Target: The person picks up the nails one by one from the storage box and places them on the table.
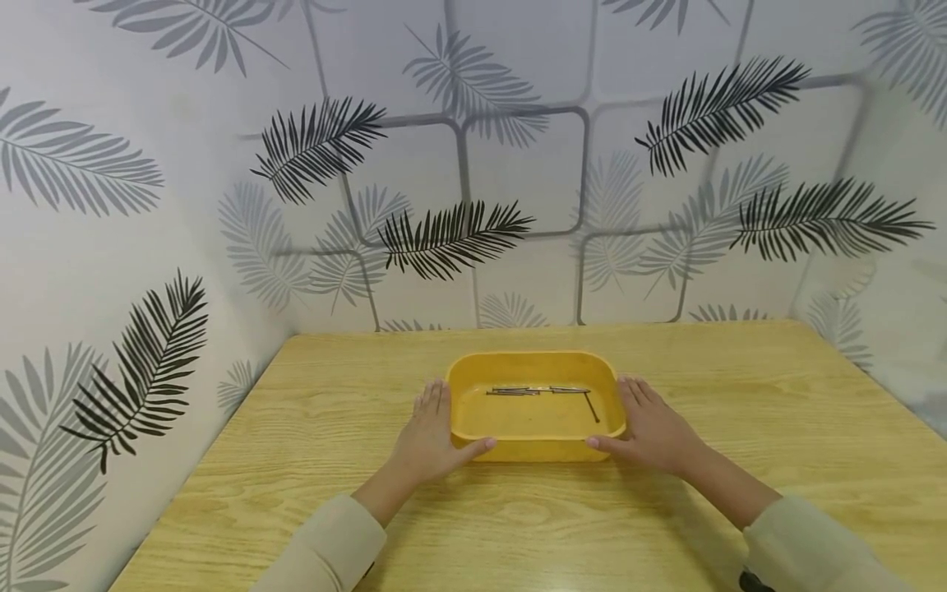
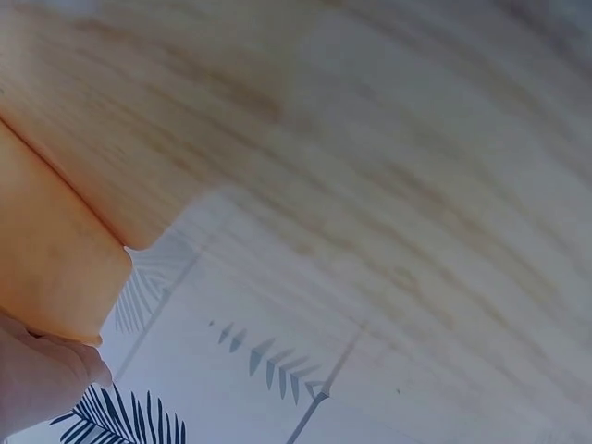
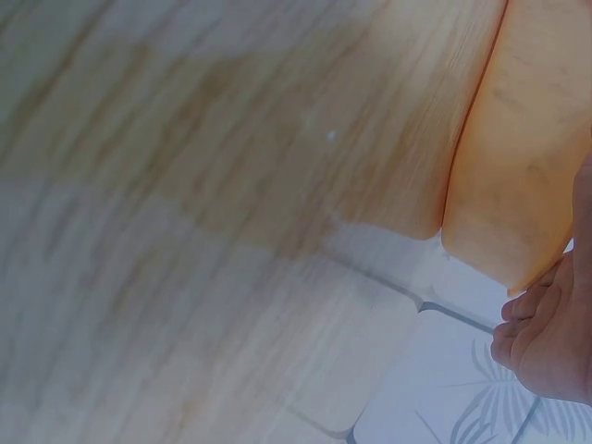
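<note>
A yellow plastic tray with rounded corners sits on the wooden table. Several thin metal nails lie on its floor, most in a row near the far side, with one nail slanting off at the right. My left hand holds the tray's left end, its thumb across the front wall. At the right end my right hand grips in the same way, thumb on the front. Both wrist views show fingers at the rim of the tray's outer wall.
The wood-grain table stretches out on all sides of the tray. Behind it and to the left stand pale walls with a leaf pattern. Light sleeves cover both forearms.
</note>
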{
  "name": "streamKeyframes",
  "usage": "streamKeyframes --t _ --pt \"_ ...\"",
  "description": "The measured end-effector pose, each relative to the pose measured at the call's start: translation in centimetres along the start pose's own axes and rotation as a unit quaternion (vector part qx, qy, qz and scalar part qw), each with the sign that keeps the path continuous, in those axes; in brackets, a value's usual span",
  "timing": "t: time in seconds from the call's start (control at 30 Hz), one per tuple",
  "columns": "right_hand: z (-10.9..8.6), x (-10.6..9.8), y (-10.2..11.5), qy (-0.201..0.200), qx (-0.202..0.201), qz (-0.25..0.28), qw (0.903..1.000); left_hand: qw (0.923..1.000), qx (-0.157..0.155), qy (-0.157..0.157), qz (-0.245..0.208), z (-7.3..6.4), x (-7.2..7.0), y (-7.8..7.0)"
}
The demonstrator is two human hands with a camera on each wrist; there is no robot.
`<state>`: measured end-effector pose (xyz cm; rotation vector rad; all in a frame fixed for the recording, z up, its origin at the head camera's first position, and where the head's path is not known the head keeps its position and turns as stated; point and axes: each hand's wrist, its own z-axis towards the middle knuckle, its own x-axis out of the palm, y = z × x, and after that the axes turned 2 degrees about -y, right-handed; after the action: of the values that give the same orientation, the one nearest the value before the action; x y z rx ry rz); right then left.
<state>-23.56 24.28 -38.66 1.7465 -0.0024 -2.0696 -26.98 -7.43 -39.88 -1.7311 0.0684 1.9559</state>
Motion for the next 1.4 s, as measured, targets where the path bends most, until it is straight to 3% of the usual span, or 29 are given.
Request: streamKeyframes --t 1.4 --pt "-1.1 0.1 0.4 -0.013 0.001 -0.017 0.9998 1.0 0.006 -0.003 -0.003 -1.1 -0.4 -0.6"
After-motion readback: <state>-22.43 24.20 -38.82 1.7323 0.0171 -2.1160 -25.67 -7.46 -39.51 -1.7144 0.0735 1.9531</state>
